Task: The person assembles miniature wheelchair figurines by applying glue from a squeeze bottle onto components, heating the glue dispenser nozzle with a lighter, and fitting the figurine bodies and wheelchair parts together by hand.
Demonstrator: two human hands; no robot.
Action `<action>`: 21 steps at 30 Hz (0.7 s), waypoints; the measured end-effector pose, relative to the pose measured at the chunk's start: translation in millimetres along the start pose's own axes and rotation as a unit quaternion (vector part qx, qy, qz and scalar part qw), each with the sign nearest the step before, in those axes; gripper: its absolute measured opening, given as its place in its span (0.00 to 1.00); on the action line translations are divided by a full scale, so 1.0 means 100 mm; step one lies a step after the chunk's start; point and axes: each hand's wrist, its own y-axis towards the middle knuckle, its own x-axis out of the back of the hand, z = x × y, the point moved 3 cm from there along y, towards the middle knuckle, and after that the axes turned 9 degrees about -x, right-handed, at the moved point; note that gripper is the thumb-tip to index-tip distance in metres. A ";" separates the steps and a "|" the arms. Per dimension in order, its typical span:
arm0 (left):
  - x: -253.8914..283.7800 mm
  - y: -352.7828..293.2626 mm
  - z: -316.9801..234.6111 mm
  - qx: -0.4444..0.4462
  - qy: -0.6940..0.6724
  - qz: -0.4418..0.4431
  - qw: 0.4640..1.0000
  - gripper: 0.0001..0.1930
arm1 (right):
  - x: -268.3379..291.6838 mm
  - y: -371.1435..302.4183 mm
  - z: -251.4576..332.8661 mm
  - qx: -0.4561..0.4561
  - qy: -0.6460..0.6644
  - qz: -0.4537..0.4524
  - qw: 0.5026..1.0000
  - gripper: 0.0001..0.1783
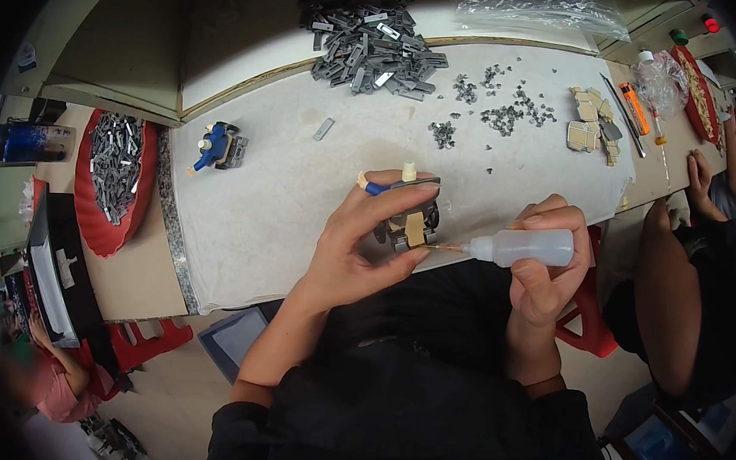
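My left hand (342,252) is closed around a small toy figure (415,228) with a blue arm, a cream head and tan and dark grey parts. Between the fingers of my right hand (545,289) lies a translucent white squeeze bottle (533,246) with a thin needle tip. The tip points left and meets the lower part of the toy, close to my left thumb; whether liquid comes out is too small to see. A similar blue, cream and grey toy figure (212,145) stands on the white sheet (257,213) to the left.
Grey plastic pieces (369,53) are heaped at the back, with one loose piece (324,129) nearer. Tiny grey parts (505,118) and tan parts (585,130) lie right of them. An orange-handled knife (635,109) lies farther right. A red tray (93,208) sits left. Other people work on both sides.
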 end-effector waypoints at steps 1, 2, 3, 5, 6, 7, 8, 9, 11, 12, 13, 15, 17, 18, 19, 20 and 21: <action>0.00 0.00 0.00 -0.001 -0.003 -0.001 1.000 0.26 | 0.00 0.00 -0.01 -0.002 -0.002 -0.002 1.000 0.19; 0.00 0.00 0.00 -0.001 -0.002 -0.001 1.000 0.26 | 0.00 0.00 0.00 -0.002 -0.002 -0.002 1.000 0.19; 0.00 0.01 -0.01 -0.002 -0.003 -0.001 1.000 0.26 | 0.00 0.01 0.00 -0.003 -0.001 -0.001 1.000 0.19; -0.01 0.02 -0.02 -0.004 -0.004 -0.001 1.000 0.26 | 0.00 0.00 0.02 -0.004 -0.001 -0.001 1.000 0.19; -0.01 0.02 -0.03 0.000 -0.001 0.001 1.000 0.26 | 0.01 -0.01 0.04 -0.001 -0.001 0.003 1.000 0.19; -0.04 0.05 -0.01 -0.001 -0.005 0.006 1.000 0.25 | 0.05 0.00 0.07 0.005 -0.006 0.003 1.000 0.18; -0.04 0.07 -0.03 -0.008 -0.014 0.011 1.000 0.25 | 0.06 0.00 0.07 0.012 -0.014 -0.003 1.000 0.18; -0.01 0.06 -0.06 0.004 0.088 0.021 0.996 0.25 | 0.05 0.00 0.04 -0.004 0.029 -0.008 1.000 0.18; -0.01 0.04 -0.06 0.000 0.167 0.040 0.985 0.24 | 0.06 0.01 -0.03 -0.032 0.105 -0.011 0.994 0.17; 0.01 0.02 -0.06 -0.007 0.271 0.066 0.960 0.25 | 0.06 0.04 -0.05 -0.035 0.128 0.006 0.991 0.16; 0.02 -0.01 -0.03 -0.013 0.372 0.088 0.924 0.25 | 0.08 0.05 -0.08 -0.026 0.113 -0.004 0.993 0.16; 0.01 0.00 -0.03 -0.021 0.391 0.077 0.917 0.24 | 0.08 0.09 -0.11 -0.048 0.145 0.019 0.988 0.16; -0.01 0.03 -0.08 -0.025 0.417 0.062 0.907 0.23 | 0.11 0.08 -0.14 -0.047 0.114 0.008 0.992 0.17; -0.02 0.05 -0.12 -0.038 0.435 0.056 0.898 0.22 | 0.11 0.08 -0.14 -0.056 0.092 0.000 0.994 0.17; -0.01 0.05 -0.16 -0.050 0.454 0.051 0.888 0.22 | 0.07 0.08 -0.13 -0.049 0.087 -0.003 0.995 0.17; -0.01 0.05 -0.19 -0.070 0.460 0.049 0.884 0.21 | 0.03 0.08 -0.13 -0.057 0.099 0.007 0.993 0.17; -0.02 0.04 -0.21 -0.077 0.456 0.049 0.885 0.21 | -0.01 0.08 -0.14 -0.066 0.111 0.018 0.991 0.17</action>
